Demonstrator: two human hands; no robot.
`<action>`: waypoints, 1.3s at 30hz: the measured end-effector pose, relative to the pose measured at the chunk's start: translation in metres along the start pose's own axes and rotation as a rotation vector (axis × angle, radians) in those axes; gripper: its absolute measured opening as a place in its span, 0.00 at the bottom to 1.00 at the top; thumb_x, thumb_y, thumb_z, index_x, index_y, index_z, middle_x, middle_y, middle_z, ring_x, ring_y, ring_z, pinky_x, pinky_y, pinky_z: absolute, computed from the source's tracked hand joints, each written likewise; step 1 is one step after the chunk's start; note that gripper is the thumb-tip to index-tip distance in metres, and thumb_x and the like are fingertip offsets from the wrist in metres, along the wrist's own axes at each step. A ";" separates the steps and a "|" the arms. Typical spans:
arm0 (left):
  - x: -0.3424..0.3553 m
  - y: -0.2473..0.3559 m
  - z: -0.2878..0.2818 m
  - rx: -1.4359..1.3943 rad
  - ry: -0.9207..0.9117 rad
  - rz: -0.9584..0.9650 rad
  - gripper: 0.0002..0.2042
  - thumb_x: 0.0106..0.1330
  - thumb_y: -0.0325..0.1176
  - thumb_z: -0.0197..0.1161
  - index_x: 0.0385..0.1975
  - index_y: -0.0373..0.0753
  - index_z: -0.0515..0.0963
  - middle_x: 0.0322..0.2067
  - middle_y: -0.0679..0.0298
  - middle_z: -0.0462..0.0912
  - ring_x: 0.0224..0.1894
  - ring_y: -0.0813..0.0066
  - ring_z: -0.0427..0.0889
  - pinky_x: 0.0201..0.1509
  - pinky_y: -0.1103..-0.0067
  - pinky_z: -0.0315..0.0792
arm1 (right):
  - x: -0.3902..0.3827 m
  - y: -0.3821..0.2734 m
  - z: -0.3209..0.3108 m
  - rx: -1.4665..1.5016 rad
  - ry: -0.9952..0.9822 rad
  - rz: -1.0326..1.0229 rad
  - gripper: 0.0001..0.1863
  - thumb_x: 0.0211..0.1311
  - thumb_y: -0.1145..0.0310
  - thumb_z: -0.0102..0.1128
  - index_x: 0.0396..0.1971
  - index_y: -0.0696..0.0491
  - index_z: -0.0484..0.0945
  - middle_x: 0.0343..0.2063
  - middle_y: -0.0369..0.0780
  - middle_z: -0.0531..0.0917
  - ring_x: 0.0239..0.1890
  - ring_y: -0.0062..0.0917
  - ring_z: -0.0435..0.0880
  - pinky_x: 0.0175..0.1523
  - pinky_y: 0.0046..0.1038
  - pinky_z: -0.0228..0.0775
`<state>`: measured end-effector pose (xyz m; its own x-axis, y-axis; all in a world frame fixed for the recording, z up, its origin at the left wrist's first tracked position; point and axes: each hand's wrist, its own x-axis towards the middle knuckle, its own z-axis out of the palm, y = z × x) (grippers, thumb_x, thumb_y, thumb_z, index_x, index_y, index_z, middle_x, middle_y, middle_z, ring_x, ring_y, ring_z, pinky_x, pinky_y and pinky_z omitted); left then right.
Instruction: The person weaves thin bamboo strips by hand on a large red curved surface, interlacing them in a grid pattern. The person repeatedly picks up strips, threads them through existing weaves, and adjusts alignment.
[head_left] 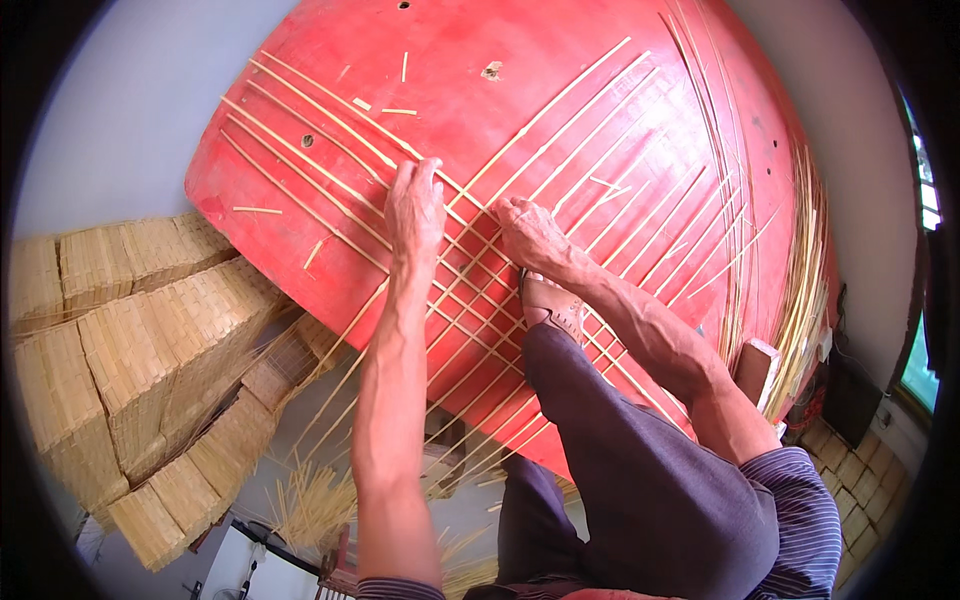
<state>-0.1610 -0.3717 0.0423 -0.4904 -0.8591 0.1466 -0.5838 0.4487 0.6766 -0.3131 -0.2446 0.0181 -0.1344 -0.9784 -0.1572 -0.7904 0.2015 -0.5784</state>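
A lattice of thin, pale bamboo strips [465, 322] lies on a large red board [560, 30], with the strips crossing one another at a slant. My left hand [415, 208] is closed at the far side of the lattice, its fingers curled on the outermost bamboo strip [340, 102]. To its right, my right hand [533, 235] pinches the same strip where it meets the crossing ones; its fingertips are partly hidden. My sandalled foot [550, 303] rests on the lattice just below the right hand and covers some crossings.
Stacks of woven bamboo pieces [150, 350] stand at the left. A bundle of long strips [805, 270] hangs over the board's right edge, beside a wooden block [757, 372]. Short offcuts [398, 111] lie on the board, and more loose strips [312, 508] are heaped below it.
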 end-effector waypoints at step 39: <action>0.077 -0.019 -0.001 -1.041 0.251 -1.040 0.11 0.62 0.31 0.67 0.37 0.30 0.76 0.27 0.64 0.77 0.27 0.76 0.77 0.26 0.82 0.67 | 0.055 -0.042 -0.006 0.781 -0.098 0.730 0.25 0.66 0.63 0.49 0.15 0.66 0.78 0.14 0.47 0.82 0.15 0.30 0.84 0.20 0.31 0.80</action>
<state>-0.1867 -0.4470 0.0415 0.0286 -0.7436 -0.6681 0.1717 -0.6548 0.7361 -0.2914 -0.3066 0.0388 -0.3438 -0.6082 -0.7155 0.0671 0.7441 -0.6647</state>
